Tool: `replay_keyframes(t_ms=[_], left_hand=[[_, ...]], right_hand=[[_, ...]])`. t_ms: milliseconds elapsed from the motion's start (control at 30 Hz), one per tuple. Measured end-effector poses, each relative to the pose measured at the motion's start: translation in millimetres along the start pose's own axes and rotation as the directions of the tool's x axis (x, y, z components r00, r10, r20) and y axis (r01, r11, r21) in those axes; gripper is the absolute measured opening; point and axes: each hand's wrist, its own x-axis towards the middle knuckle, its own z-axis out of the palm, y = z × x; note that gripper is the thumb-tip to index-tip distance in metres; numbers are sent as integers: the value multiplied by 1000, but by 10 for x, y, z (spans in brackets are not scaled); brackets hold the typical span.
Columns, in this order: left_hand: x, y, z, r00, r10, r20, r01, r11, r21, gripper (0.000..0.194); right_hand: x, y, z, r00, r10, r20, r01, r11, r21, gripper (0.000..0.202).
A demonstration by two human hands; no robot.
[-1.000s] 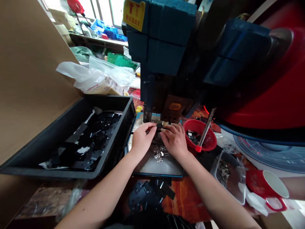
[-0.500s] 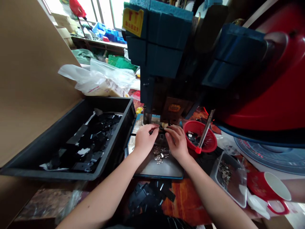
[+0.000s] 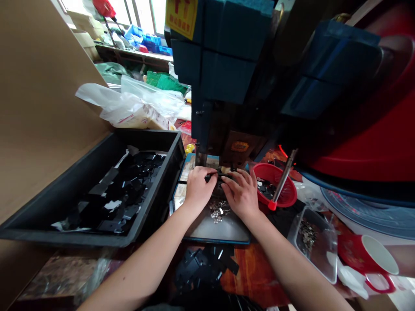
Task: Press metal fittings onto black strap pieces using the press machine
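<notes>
Indoors, left hand (image 3: 200, 186) and right hand (image 3: 241, 193) curl nearly closed, hold unclear, above a reddish tabletop (image 3: 256, 273) facing windows (image 3: 158, 16).

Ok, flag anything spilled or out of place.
Small metal pieces lie loose on the press bed and flat black pieces on the tabletop, outside the clear tub and black crate holding similar ones: untidy, though perhaps deliberate.

At 11 o'clock a window (image 3: 158, 19) with dark uprights glares white. Just below it, a long bench (image 3: 152, 55) carries blue bins (image 3: 151, 42). A plain brown panel (image 3: 42, 77) stands at 10 o'clock; a glossy red-brown table (image 3: 249, 272) shows at 5 o'clock.
</notes>
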Motion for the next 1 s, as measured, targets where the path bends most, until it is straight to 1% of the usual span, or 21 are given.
replay_keyframes(t_ms=[133,267,367,433,467,500,533,567,600,633,667,700,733,767,867,933,1000], left_hand=[[3,-11,3,1000,1,16,-1,1000,3,10],[33,-44,26,999,5,44,-5,1000,-7,15],[66,-54,41,999,15,48,-14,1000,-20,19],[77,-47,21,1000,14,27,-13,1000,-26,18],[74,-41,-3,1000,10,10,-10,1000,-28,17],[63,-34,-38,1000,5,-7,-5,1000,-30,17],[40,-28,-81,1000,-1,-24,0,999,-32,17],[5,-23,-130,999,-7,-39,5,999,-36,18],[-42,-19,-182,999,-10,-51,8,999,-42,19],[-102,-17,-233,998,-8,-62,5,999,-50,19],[-171,-17,-280,997,0,-72,-4,998,-59,19],[-248,-20,-319,997,15,-77,-20,998,-65,18],[-328,-26,-351,996,35,-82,-40,997,-62,17],[-409,-33,-373,996,48,-81,-53,997,-55,16],[-620,-59,-401,995,78,-63,-80,996,-31,16],[-716,-73,-404,994,93,-57,-95,995,-19,16],[-772,-88,-406,993,96,-67,-97,995,-18,16]], right_hand=[[19,-53,-30,1000,-9,15,10,999,-46,20],[80,-84,-56,999,-3,43,4,1000,-24,19],[117,-52,-75,997,30,71,-34,998,60,19],[76,1,-94,995,78,54,-86,982,170,22],[24,33,-108,992,123,36,-128,963,238,23],[-53,66,-125,981,195,16,-190,930,315,25],[-151,100,-145,956,293,2,-269,875,402,26],[-265,131,-169,918,396,5,-347,798,492,28],[-386,159,-197,860,510,22,-424,691,585,31],[-505,181,-227,811,583,53,-460,579,673,35],[-612,198,-258,783,619,70,-460,498,735,41],[-698,209,-288,764,640,75,-451,449,771,45],[-758,216,-316,762,644,70,-439,434,787,47],[-791,219,-338,765,642,56,-431,446,784,47],[-773,224,-363,781,624,6,-422,521,742,43],[-737,226,-346,787,617,-11,-418,546,726,43],[-726,218,-311,785,619,-5,-416,534,736,43]])
